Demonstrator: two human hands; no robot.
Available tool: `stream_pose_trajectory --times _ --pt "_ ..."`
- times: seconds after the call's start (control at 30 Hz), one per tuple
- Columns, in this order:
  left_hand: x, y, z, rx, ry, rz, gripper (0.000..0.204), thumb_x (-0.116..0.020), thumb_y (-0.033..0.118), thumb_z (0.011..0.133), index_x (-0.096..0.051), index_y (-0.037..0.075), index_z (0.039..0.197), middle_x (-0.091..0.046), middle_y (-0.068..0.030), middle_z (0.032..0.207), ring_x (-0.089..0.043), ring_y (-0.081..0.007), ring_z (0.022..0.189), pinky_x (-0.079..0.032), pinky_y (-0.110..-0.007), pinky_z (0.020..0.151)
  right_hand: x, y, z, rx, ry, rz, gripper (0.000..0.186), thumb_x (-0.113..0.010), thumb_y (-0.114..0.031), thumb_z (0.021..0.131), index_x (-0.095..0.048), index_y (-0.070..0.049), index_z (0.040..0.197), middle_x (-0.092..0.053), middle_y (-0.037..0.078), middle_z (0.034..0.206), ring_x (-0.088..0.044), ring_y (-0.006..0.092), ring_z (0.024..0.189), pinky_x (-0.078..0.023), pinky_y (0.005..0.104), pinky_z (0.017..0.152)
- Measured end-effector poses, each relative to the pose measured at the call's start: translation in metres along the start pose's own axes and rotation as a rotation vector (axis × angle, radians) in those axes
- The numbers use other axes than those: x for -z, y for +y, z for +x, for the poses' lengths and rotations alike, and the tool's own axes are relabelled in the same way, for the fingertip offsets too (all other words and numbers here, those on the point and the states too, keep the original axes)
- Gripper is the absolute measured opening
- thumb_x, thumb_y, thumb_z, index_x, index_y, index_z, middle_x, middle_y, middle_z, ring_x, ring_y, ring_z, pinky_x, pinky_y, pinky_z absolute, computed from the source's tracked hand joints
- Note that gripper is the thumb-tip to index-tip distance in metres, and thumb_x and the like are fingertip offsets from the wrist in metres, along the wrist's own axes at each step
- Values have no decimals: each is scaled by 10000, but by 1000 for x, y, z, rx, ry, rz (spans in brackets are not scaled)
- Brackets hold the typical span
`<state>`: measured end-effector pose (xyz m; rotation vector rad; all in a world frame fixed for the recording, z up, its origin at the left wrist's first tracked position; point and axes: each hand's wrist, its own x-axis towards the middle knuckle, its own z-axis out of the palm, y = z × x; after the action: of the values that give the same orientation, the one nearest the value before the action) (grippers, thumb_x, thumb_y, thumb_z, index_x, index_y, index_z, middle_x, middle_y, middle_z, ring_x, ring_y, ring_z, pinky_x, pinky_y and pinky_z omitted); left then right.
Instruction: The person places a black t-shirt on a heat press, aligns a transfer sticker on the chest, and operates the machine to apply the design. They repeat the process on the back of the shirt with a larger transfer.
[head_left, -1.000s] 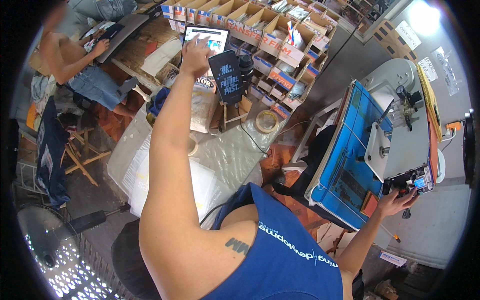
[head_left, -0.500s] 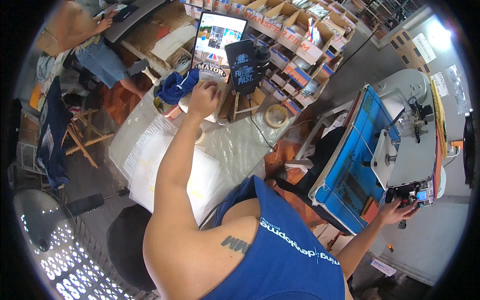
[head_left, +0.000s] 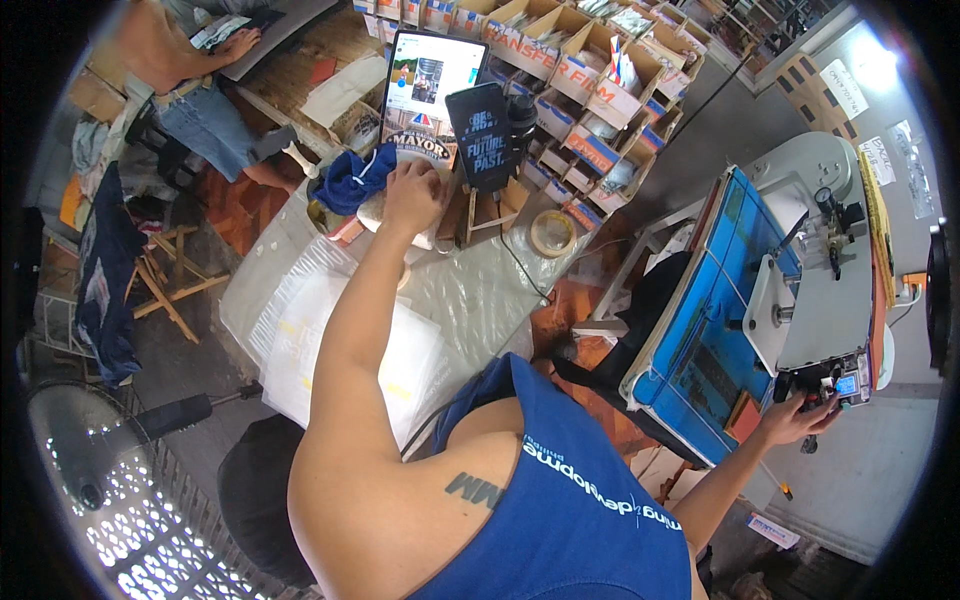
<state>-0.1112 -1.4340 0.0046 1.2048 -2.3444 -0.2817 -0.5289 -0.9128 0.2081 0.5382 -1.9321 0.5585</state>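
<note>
At far left, low down, a fan (head_left: 92, 495) behind its guard. Above it, a dark cloth (head_left: 105, 270), hung beside a wooden stand (head_left: 170, 285). At upper left, a co-worker (head_left: 165, 55) in denim shorts, with a hand on a grey surface.

Next to the right, a table (head_left: 475, 315) under clear plastic, with translucent sheets (head_left: 410, 365) spread near its lower end, partly behind the outstretched left forearm. Farther up, a crumpled blue cloth (head_left: 352, 180), just left of the left hand (head_left: 415, 198). Under that hand, a pale bag (head_left: 373, 212), mostly hidden; fingers bent and downturned over it, but cannot tell whether gripping it or only resting there. Just above, an upright tablet (head_left: 432, 80) with a lit screen, and at its right a dark phone (head_left: 478, 140), tilted. Behind both, rows of cardboard bins (head_left: 520, 50). Right of the phone, on the table, a tape roll (head_left: 534, 236), lying flat.

At right, a press (head_left: 825, 290) with a blue bed (head_left: 740, 240) and a round gauge (head_left: 825, 202). At its near end, a control panel (head_left: 847, 385) with a lit display. Against the panel's lower edge, the right hand (head_left: 800, 418), fingers partly spread and bent toward the controls; cannot tell whether closed on anything.
</note>
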Motion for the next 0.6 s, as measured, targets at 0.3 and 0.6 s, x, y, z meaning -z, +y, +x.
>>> stream_pose_trajectory --times 0.3,0.6 --pt "-5 7 6 -158 -42 33 318 -687 210 821 -694 136 1130 -504 -105 1458 -414 -333 1386 -329 -512 1111 -2 5 -2 39 25 -27 653 -561 -500 942 -487 -170 1501 -344 244 1550 -394 422 1395 -448 536 1036" --pt "-7 12 12 -239 84 45 298 -688 194 809 -726 148 1102 -460 -83 1515 -303 -324 1468 -217 -577 1157 -2 5 -1 0 9 -26 627 -567 -452 940 -496 -165 1493 -332 225 1564 -385 390 1407 -452 514 1037"
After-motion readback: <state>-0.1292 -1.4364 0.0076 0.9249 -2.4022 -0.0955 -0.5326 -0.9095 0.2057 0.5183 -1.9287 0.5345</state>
